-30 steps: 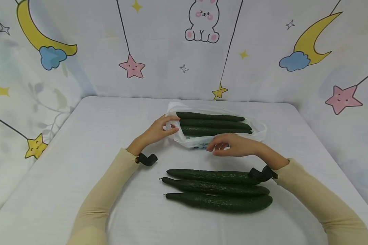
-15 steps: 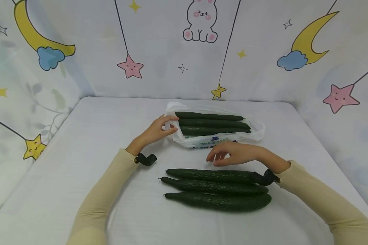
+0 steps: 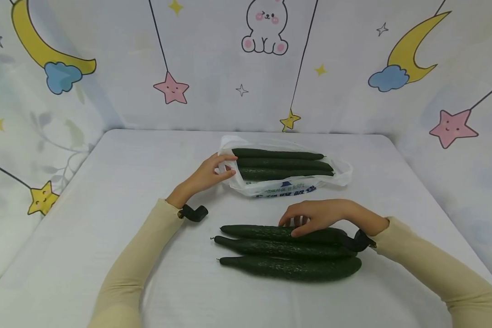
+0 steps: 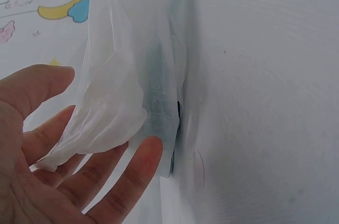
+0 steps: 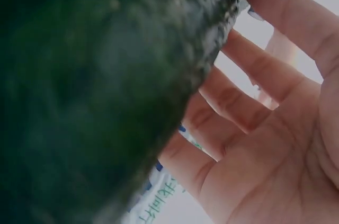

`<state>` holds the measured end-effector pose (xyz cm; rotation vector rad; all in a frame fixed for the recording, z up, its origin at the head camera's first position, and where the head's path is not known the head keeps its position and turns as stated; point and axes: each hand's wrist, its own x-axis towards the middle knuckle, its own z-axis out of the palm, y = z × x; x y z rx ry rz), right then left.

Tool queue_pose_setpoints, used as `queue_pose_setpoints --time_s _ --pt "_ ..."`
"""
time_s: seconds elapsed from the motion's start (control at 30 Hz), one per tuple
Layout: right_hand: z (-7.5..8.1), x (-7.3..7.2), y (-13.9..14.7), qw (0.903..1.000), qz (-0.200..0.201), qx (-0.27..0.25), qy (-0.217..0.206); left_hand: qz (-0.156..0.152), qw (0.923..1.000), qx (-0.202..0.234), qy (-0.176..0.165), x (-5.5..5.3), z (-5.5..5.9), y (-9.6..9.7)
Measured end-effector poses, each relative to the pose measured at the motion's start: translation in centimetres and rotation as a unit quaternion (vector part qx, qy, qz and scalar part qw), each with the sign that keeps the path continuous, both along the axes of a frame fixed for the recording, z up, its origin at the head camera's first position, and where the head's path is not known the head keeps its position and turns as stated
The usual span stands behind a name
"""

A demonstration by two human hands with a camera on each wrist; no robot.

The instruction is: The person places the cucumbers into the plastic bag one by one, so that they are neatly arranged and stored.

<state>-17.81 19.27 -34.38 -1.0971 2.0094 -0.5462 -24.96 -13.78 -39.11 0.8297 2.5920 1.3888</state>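
At the back of the table, a white plastic bag (image 3: 266, 189) lies on its side with three cucumbers (image 3: 284, 164) showing in its opening. My left hand (image 3: 209, 173) is at the bag's left end. In the left wrist view its fingers (image 4: 127, 181) are spread against the thin white plastic, thumb apart from it. Three more dark green cucumbers (image 3: 287, 268) lie side by side nearer me. Over the farthest cucumber (image 3: 250, 231) is my right hand (image 3: 315, 214), palm down. Its thumb overlaps the cucumber, and its loosely bent fingers are at the far edge. The cucumber hides the fingertips in the right wrist view.
A white cloth (image 3: 180, 282) covers the table. Behind it stands a pale backdrop (image 3: 213, 59) printed with moons, stars and a rabbit. Black wrist straps show on my left wrist (image 3: 193, 212) and right wrist (image 3: 358, 241).
My right hand has come back from the front of the bag, toward me, and down to the farthest loose cucumber. The left hand stays at the bag's left end. The view has shifted slightly.
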Motion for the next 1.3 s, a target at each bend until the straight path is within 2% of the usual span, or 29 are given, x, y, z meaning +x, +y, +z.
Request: queue_pose_setpoints --time_s 0.17,0.53,0.9,1.3 --pt "-0.33 0.03 -0.12 0.9997 0.005 -0.019 0.014 0.003 0.9999 0.003 -0.011 0.03 0.17 -0.11" --pt "-0.91 0.04 -0.16 0.9997 -0.002 -0.010 0.023 0.000 1.0000 0.002 -0.003 -0.09 0.06 -0.16" --pt "-0.91 0.22 -0.16 0.9997 0.004 -0.024 0.009 -0.002 0.9999 0.006 -0.011 -0.18 -0.21 -0.12" --pt "-0.90 0.04 -0.11 0.9995 0.006 -0.022 0.024 -0.001 1.0000 0.005 -0.007 -0.18 -0.25 -0.15"
